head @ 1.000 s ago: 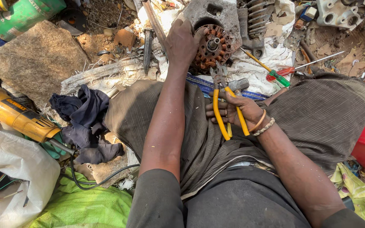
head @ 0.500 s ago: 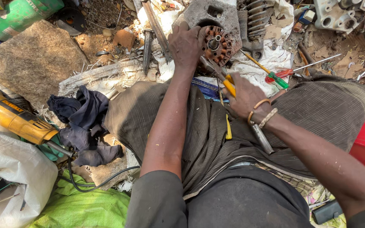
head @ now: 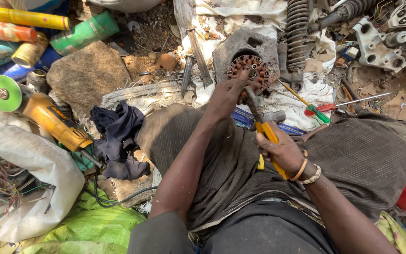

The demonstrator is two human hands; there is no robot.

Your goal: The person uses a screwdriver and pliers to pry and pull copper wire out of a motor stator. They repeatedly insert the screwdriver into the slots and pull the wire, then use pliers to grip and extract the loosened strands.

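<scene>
Right hand (head: 285, 151) clamps yellow pliers (head: 265, 134), tip seemingly at rusty stator (head: 251, 75); left hand (head: 226, 96) grips stator edge, clutter close around.

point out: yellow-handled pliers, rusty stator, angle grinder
yellow-handled pliers (head: 269, 136), head view, on the yellow grip just above the right hand.
rusty stator (head: 261, 70), head view, on the copper-brown windings right of centre.
angle grinder (head: 55, 120), head view, on the yellow body behind the green disc.

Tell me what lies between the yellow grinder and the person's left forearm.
In the head view, a dark blue cloth lies crumpled on the ground between the grinder and the left forearm, beside the trouser leg.
</scene>
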